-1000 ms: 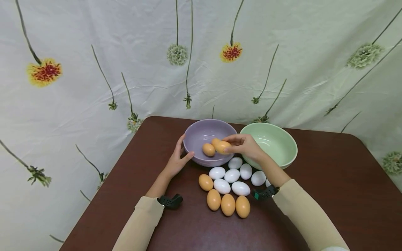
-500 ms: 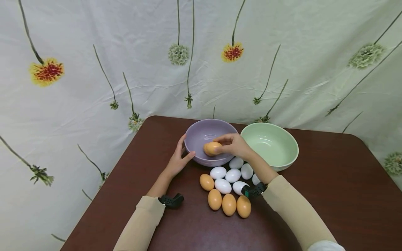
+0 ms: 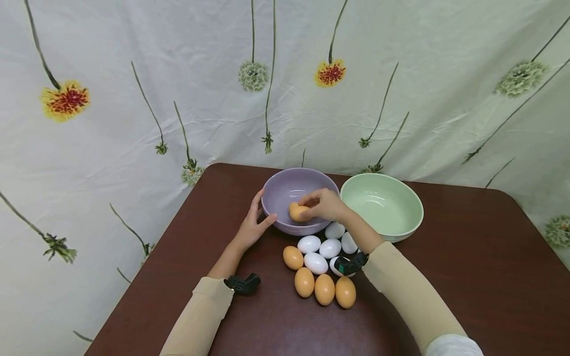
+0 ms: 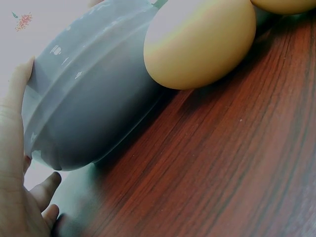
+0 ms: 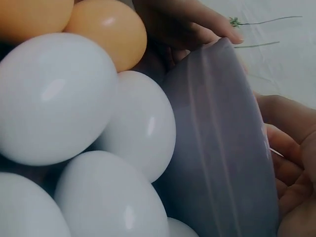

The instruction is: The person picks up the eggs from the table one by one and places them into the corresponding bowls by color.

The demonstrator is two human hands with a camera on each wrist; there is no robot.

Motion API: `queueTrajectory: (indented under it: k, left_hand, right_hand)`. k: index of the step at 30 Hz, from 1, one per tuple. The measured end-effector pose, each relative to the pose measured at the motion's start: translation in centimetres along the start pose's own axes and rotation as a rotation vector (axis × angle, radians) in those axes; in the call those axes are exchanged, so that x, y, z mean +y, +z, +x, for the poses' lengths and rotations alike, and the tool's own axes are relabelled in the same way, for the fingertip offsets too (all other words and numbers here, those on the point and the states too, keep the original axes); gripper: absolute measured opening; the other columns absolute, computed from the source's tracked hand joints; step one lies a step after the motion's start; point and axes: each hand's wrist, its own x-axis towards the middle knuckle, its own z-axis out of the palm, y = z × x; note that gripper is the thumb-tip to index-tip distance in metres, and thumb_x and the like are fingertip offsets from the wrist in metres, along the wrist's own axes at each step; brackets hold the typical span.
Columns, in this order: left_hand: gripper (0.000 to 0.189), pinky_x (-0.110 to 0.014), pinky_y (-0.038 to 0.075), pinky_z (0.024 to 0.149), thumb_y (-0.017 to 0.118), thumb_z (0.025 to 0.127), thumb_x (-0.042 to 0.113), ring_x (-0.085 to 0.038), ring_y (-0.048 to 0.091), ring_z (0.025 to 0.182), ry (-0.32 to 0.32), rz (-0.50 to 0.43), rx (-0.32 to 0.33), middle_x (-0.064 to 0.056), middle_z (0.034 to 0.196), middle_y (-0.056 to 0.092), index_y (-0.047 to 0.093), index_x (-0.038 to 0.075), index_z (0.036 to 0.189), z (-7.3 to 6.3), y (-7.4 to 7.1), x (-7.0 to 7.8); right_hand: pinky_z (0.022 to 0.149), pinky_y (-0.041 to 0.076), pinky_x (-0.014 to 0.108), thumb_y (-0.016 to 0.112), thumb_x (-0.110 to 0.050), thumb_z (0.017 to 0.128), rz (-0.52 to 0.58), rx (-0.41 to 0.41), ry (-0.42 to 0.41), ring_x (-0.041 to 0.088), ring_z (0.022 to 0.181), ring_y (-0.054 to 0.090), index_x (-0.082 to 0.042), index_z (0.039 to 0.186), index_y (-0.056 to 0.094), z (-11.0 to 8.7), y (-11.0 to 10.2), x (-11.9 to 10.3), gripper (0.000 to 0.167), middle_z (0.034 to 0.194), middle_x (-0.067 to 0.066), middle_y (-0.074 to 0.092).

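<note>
Touching purple bowl's rim (image 3: 290,227), left hand (image 3: 250,230)

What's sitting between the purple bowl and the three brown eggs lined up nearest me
In the head view, white eggs, with one brown egg at their left, lie between the purple bowl and the three brown eggs.

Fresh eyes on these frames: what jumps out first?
Probably the purple bowl near the table's far edge, left hand against its side, right hand inside at an orange egg. Then the green bowl beside it, and white eggs and more orange eggs clustered in front.
</note>
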Motion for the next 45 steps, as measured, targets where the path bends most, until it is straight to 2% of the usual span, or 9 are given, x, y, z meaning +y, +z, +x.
queueTrajectory:
  k: [12,20,28,35,40,45]
  left_hand:
    - [0.079,-0.057,0.025,0.110,0.059,0.096,0.009,-0.050,0.026,0.138,0.003,-0.017,0.001,-0.021,0.160,0.006,0.008,0.006,0.156,-0.2,-0.1,-0.1]
    - [0.079,-0.056,0.024,0.111,0.059,0.096,0.009,-0.048,0.023,0.140,0.006,-0.010,-0.001,-0.021,0.160,0.006,0.008,0.005,0.156,-0.3,-0.2,-0.2]
    - [0.080,-0.056,0.023,0.111,0.060,0.095,0.009,-0.049,0.023,0.139,0.010,-0.004,0.003,-0.022,0.160,0.007,0.008,0.004,0.156,-0.3,-0.1,-0.3]
    - [0.080,-0.056,0.022,0.112,0.060,0.095,0.010,-0.049,0.023,0.139,0.010,-0.006,0.002,-0.022,0.160,0.007,0.008,0.004,0.156,-0.2,-0.1,-0.3]
    - [0.080,-0.056,0.024,0.111,0.060,0.095,0.010,-0.050,0.024,0.138,0.000,-0.017,-0.004,-0.021,0.160,0.006,0.008,0.006,0.156,-0.1,-0.1,-0.2]
    - [0.080,-0.055,0.025,0.111,0.060,0.095,0.010,-0.049,0.026,0.138,0.001,-0.018,-0.003,-0.020,0.160,0.006,0.008,0.006,0.156,0.1,0.0,-0.1]
  right_hand:
    - [0.088,0.049,0.032,0.082,-0.017,0.078,-0.220,-0.018,-0.055,0.021,0.099,0.062,-0.003,0.101,0.075,0.4,0.9,-0.3,0.029,0.104,0.006,0.070]
    - [0.084,0.048,0.031,0.082,-0.015,0.078,-0.285,-0.047,-0.040,0.019,0.093,0.060,-0.005,0.100,0.076,0.6,1.3,-0.2,0.025,0.095,0.003,0.068]
    - [0.083,0.050,0.031,0.083,-0.017,0.077,-0.329,-0.067,-0.049,0.019,0.092,0.061,-0.005,0.097,0.075,0.6,1.4,-0.3,0.024,0.093,0.002,0.069]
    - [0.083,0.049,0.031,0.082,-0.017,0.078,-0.317,-0.073,-0.026,0.018,0.093,0.061,-0.005,0.098,0.075,0.5,1.4,-0.4,0.024,0.094,0.002,0.068]
    - [0.084,0.049,0.030,0.082,-0.020,0.079,-0.225,-0.044,-0.015,0.018,0.094,0.062,-0.007,0.097,0.075,0.3,1.1,-0.4,0.023,0.094,0.001,0.070]
    - [0.083,0.051,0.029,0.082,-0.017,0.079,-0.109,-0.005,-0.024,0.017,0.094,0.066,-0.003,0.100,0.075,0.2,0.8,-0.2,0.026,0.095,0.003,0.072]
